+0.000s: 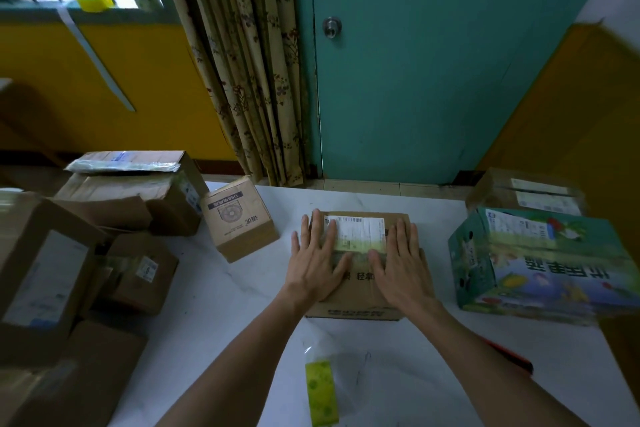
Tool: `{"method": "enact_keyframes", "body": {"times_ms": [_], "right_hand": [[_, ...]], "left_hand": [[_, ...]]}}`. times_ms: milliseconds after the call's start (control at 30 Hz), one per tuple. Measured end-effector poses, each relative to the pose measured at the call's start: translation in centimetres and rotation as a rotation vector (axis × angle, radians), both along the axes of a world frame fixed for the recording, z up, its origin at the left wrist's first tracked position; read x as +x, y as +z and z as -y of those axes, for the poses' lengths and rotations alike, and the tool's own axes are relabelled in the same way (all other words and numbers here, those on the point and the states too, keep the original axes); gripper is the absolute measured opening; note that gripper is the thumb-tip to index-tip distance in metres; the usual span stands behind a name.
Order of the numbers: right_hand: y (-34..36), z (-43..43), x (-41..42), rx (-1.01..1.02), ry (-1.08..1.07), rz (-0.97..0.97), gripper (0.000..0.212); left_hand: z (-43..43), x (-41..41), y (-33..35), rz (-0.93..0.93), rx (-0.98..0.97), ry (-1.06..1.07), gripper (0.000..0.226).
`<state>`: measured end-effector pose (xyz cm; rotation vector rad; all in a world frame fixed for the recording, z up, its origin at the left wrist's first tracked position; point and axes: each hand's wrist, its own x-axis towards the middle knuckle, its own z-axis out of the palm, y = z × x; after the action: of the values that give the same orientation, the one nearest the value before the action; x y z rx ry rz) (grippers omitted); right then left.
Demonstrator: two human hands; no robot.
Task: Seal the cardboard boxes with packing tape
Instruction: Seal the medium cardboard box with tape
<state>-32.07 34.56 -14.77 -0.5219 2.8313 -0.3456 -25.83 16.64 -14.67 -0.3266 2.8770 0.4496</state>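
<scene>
Fingers (pixel 317 230) on both your hands lie straight and spread, pressing flat and holding nothing. Your left hand (pixel 317 263) and right hand (pixel 403 265) sit side by side on the small brown cardboard box (pixel 353 303), in the middle of the frame on the white stone table (pixel 242 305). If you lift both hands at once, the flaps may pop up. Both arms reach straight out, palms down. A green dotted strip (pixel 322 392), maybe the tape, lies at the bottom middle.

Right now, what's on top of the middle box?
The left hand and right hand lie flat on the box, with a white label between them. What is under the palms is hidden.
</scene>
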Motion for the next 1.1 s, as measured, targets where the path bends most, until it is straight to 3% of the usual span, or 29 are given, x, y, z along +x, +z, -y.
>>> {"method": "enact_keyframes", "body": {"times_ms": [333,433,500,567,600,667,767,833,867,900,1000,1100], "right_hand": [[0.3,0.6,-0.5,0.118,0.026,0.043,0.075],[0.4,0.4,-0.1,0.110,0.005,0.027,0.074],[0.2,-0.2,1.5,-0.060,-0.035,-0.117,0.070],[0.1,-0.9,4.7,-0.382,-0.048,-0.301,0.059],[-0.2,-1.2,6.9,-0.535,-0.031,-0.379,0.050],[-2.0,-1.1,12.0,-0.728,-0.039,-0.393,0.037],[-5.5,0.7,17.6,-0.763,-0.283,0.042,0.028],[-6.9,1.8,19.3,-0.657,-0.493,0.472,0.039],[-7.4,1.9,19.8,-0.567,-0.495,0.611,0.051],[-7.5,2.0,20.0,-0.488,-0.469,0.714,0.055],[-6.8,2.3,19.7,-0.424,-0.481,0.851,0.041],[-6.3,2.8,19.6,-0.610,-0.507,0.946,0.033]], "left_hand": [[-0.9,-0.1,-0.4,0.059,-0.046,0.069,0.080],[-0.6,0.5,0.0,-0.052,0.154,0.123,0.077],[-0.4,2.2,-0.2,-0.290,0.376,0.357,0.070],[-0.3,5.1,-0.8,-0.472,0.511,0.691,0.057],[-0.3,6.8,-1.4,-0.481,0.547,0.823,0.045],[-0.4,10.6,-4.2,-0.318,0.607,1.028,0.028],[-1.0,15.4,-8.4,0.102,0.662,1.126,0.059],[-1.5,17.0,-10.5,0.206,0.785,1.163,0.058],[-1.9,17.2,-10.7,0.214,0.845,1.179,0.052],[-2.1,17.1,-10.3,0.208,0.904,1.189,0.046],[-2.1,16.0,-9.1,0.223,1.065,1.197,0.037],[-1.7,15.5,-8.3,0.348,1.122,1.169,0.034]]}}
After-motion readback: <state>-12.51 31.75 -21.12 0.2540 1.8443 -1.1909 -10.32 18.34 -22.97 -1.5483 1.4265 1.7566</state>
